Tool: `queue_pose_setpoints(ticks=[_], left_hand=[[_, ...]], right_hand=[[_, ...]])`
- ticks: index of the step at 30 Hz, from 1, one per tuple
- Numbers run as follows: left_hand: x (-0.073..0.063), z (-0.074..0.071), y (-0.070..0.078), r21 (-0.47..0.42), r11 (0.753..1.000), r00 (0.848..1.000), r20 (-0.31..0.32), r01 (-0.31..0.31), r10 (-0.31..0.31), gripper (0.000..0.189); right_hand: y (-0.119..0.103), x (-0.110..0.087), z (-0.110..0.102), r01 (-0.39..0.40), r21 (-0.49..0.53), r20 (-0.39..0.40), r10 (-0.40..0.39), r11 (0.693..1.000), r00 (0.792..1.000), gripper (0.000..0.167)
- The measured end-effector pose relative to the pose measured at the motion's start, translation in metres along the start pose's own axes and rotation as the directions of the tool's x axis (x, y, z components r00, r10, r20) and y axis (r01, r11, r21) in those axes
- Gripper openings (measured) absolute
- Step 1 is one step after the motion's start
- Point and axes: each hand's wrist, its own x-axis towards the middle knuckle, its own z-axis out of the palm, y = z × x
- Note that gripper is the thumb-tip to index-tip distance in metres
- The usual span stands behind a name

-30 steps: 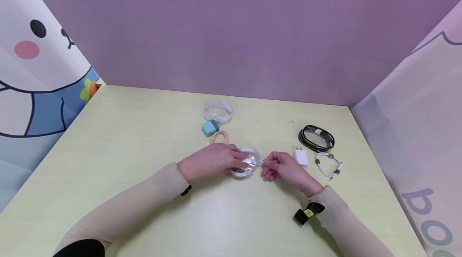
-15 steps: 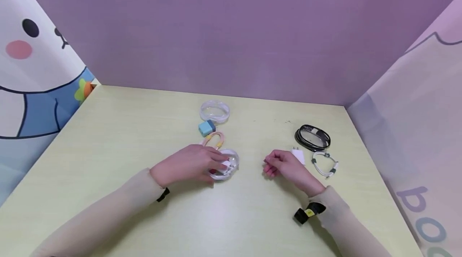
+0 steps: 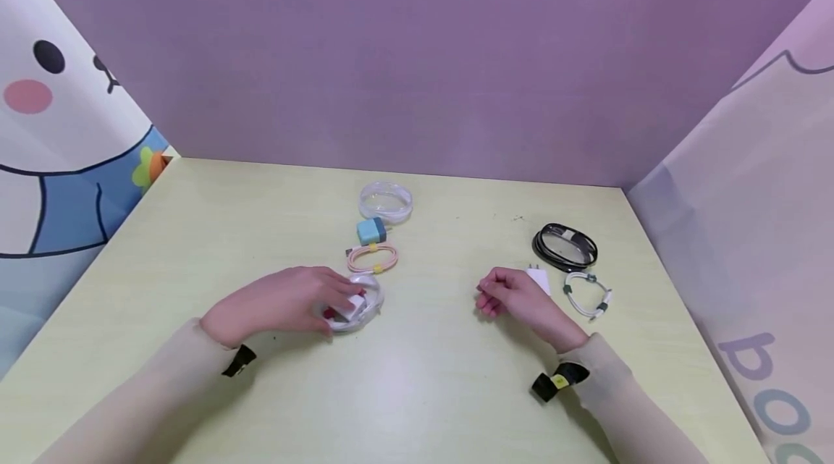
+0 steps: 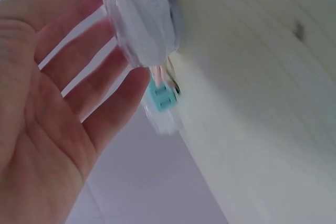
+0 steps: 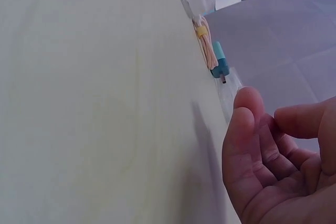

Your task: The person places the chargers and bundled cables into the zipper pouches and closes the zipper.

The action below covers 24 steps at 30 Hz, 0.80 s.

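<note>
My left hand (image 3: 280, 297) grips a clear round plastic case (image 3: 373, 295) by its left side, thumb low and fingers over the top. Inside it a white plug adapter (image 3: 352, 308) shows. The left wrist view has the case (image 4: 144, 19) between my spread fingers, close to the table. My right hand (image 3: 521, 301) stays low over the table, apart from the case. In the right wrist view its fingers are loosely curled and hold nothing. Just behind the case lies a coiled pink cable (image 3: 394, 255) with yellow ties.
A blue charger (image 3: 370, 232) and another clear round case (image 3: 386, 215) stand behind the pink cable. Beyond my right hand lie a white charger (image 3: 538, 280), a coiled black cable (image 3: 546, 254) and a white cable loop (image 3: 576, 308). A purple panel (image 3: 404, 73) closes off the back.
My left hand has drawn the round case leftward, away from my right hand, whose fingertips were at its right edge. The pink cable, partly covered before, now shows whole and lies turned.
</note>
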Motion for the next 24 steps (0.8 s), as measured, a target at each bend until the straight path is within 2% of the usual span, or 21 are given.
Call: queue_pose_setpoints(ticks=[7, 12, 16, 21, 24], left_hand=[[-0.025, -0.010, -0.012, -0.027, 0.997, 0.997, 0.019, 0.078, -0.078, 0.039], [-0.039, -0.018, -0.024, -0.018, 0.991, 0.991, -0.009, 0.134, -0.134, 0.040], [-0.045, -0.020, -0.036, -0.005, 0.983, 0.982, -0.036, 0.186, -0.186, 0.042], [-0.052, -0.023, -0.047, 0.001, 0.968, 0.965, -0.074, 0.252, -0.251, 0.040], [-0.057, -0.025, -0.052, 0.034, 0.956, 0.953, -0.102, 0.291, -0.287, 0.040]], right_hand=[[-0.003, -0.001, -0.001, -0.003, 0.002, -0.003, 0.003, 1.000, 1.000, 0.018], [-0.005, -0.001, -0.001, -0.002, 0.009, -0.004, 0.002, 1.000, 1.000, 0.019], [-0.006, 0.000, -0.001, -0.004, 0.016, -0.002, 0.004, 1.000, 1.000, 0.018], [-0.006, 0.001, -0.001, -0.001, 0.018, 0.006, 0.001, 1.000, 1.000, 0.020], [-0.007, 0.002, -0.001, 0.006, 0.017, 0.011, -0.006, 1.000, 1.000, 0.021]])
